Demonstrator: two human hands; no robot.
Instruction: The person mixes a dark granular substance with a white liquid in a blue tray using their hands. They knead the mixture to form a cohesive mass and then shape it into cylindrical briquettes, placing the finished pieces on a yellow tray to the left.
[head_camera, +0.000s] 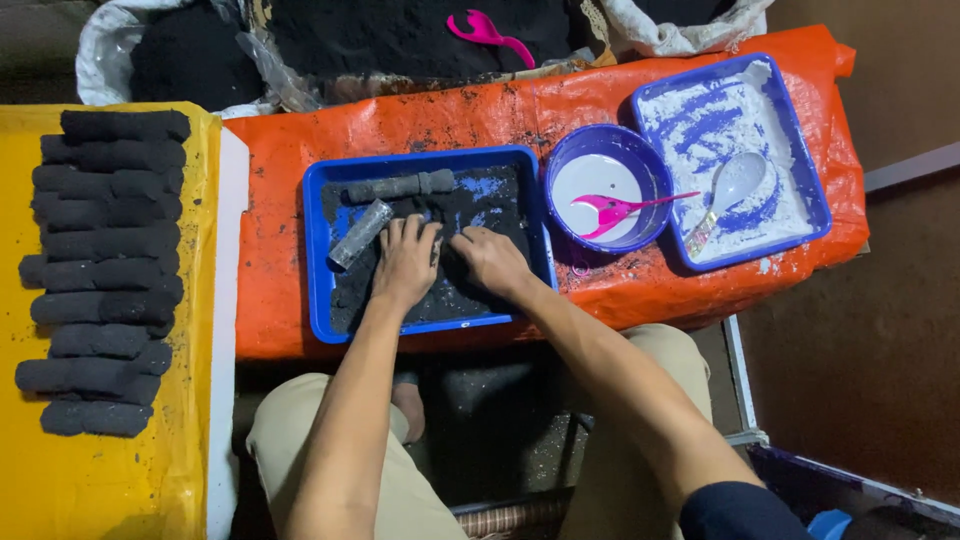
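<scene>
**Operator:** Where are my hands sitting, and in what state?

**Technician:** You are pressing both hands into the black powder (470, 290) inside the blue tray (318, 250) on the orange-covered desk (280, 170). Your left hand (405, 262) is lying palm down, fingers together and slightly curled onto the powder. Your right hand (490, 260) is lying just beside it, fingers bent down into the same heap. The two hands are nearly touching at the fingertips. Neither hand is clamping a separate object; whether any powder is being gripped beneath the palms, I cannot tell.

**Operator:** What is lying around them in that tray?

**Technician:** A grey metal tube (360, 234) is lying tilted just left of your left hand. A formed black roll (400, 186) is lying along the far edge of the tray.

**Operator:** And outside the tray?

**Technician:** To your right, a round blue bowl (640, 165) is holding white liquid and a pink scoop (610, 210). Beyond it, a second blue tray (800, 150) is carrying white powder and a white spoon (735, 185). To your left, finished black rolls (105, 270) are lying stacked in a column on a yellow sheet (100, 480). Behind the desk, a sack of black powder (400, 35) is holding another pink scoop (485, 30).
</scene>
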